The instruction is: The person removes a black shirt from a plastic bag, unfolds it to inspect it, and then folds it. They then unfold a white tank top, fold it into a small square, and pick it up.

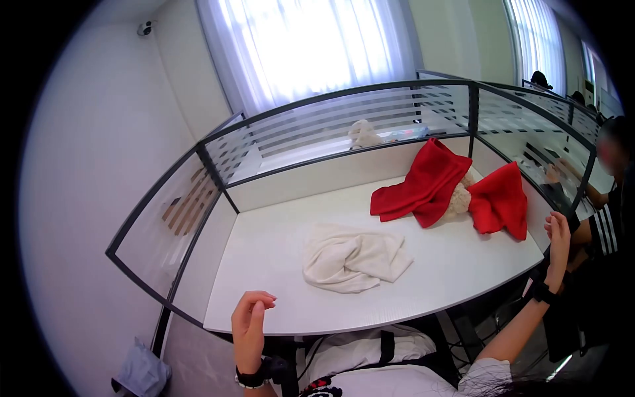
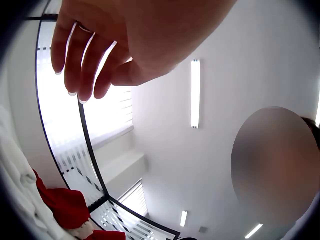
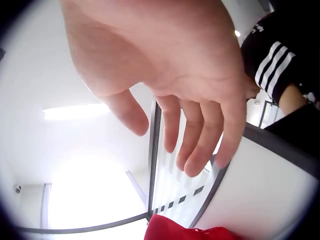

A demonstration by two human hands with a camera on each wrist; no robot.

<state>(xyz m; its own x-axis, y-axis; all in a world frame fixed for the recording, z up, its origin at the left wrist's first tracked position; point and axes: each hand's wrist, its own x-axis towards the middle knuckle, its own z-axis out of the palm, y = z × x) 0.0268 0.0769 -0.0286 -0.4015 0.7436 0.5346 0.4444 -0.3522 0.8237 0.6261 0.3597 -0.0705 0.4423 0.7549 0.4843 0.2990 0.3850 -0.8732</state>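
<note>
My left hand [image 1: 249, 331] is raised at the desk's front left edge, fingers loosely bent and holding nothing. In the left wrist view the fingers [image 2: 90, 65] hang relaxed and apart. On the far right, my right hand [image 1: 559, 241] is lifted beside the desk's right edge, also holding nothing; its fingers [image 3: 200, 135] spread downward in the right wrist view. A crumpled white cloth [image 1: 350, 258] lies mid-desk between the hands. Nearer the right hand, red cloth [image 1: 430, 185] lies over a cream fluffy thing [image 1: 458, 202], with more red cloth [image 1: 503, 202] on its right side.
A framed divider [image 1: 331, 99] with striped clear panels surrounds the white desk [image 1: 264, 264] on its back and sides. Beyond it sits a whitish plush-like item [image 1: 364, 133]. Another person [image 1: 608, 231] is close on the right. A grey bag [image 1: 142, 370] stands at lower left.
</note>
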